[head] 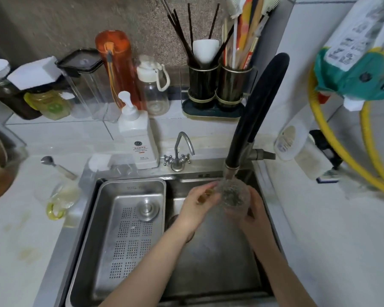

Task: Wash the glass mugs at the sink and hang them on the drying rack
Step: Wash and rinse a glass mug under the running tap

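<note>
- One glass mug [233,199] is up under the black tap [256,111], over the right half of the sink [211,260], mouth turned toward the camera and water running into it.
- Two hands are on it: the right hand [254,214] curls round the mug's right side, gripping it; the left hand [196,206] has its fingers at the mug's left rim, and whether they pinch it or only touch it cannot be told.
- A second glass mug [61,199], with a yellow-green handle, lies tipped on the counter [20,229] just beside the sink's left edge.
- One steel drain tray [129,220] fills the sink's left half, with one round plug [148,210] lying in it.
- One small steel tap [180,151] with two cross handles stands at the sink's back edge.
- One white pump bottle [136,138] stands beside it; the label has a round dark mark, the writing too small to read.
- Along the counter's back edge: one orange bottle [116,65], one clear bottle [153,89] with a white lid, and two dark holders [220,85] holding chopsticks and brushes.
- One spoon [56,166] lies on the counter, left of the sink's back corner.
- Two yellow hoses [350,156] run down the right wall.
</note>
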`<state>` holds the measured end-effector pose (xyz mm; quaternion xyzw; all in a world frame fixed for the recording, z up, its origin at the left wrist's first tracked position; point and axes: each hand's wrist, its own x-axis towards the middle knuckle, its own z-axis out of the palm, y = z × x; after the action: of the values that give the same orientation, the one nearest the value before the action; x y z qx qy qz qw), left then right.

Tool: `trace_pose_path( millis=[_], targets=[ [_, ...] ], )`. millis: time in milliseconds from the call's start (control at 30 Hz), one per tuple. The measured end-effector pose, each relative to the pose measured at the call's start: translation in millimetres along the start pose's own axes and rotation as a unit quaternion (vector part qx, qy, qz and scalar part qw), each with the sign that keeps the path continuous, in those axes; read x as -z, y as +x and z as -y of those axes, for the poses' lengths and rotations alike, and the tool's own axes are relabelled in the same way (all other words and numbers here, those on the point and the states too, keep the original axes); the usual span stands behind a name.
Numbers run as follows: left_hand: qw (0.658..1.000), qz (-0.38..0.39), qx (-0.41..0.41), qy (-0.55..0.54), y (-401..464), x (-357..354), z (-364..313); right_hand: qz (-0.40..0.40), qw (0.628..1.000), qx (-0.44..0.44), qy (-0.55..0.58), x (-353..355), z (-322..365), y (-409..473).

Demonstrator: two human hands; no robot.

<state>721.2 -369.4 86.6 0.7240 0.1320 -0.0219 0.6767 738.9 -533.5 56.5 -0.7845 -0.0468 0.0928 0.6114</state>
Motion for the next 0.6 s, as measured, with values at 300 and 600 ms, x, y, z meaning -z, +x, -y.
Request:
trace_pose_path(
  millis=[300, 600],
  targets=[
    [0.996, 0.017, 0.029, -0.088, -2.5, 18.2, 7.6, 0.01, 0.999, 0.007, 0.038, -2.9, -0.3, -2.4],
    [0.987, -0.015, 0.061, -0.151, -3.8, 45.0, 8.2, 0.026, 0.998, 0.018, 0.048, -27.5, 17.7, -3.7]
  ],
)
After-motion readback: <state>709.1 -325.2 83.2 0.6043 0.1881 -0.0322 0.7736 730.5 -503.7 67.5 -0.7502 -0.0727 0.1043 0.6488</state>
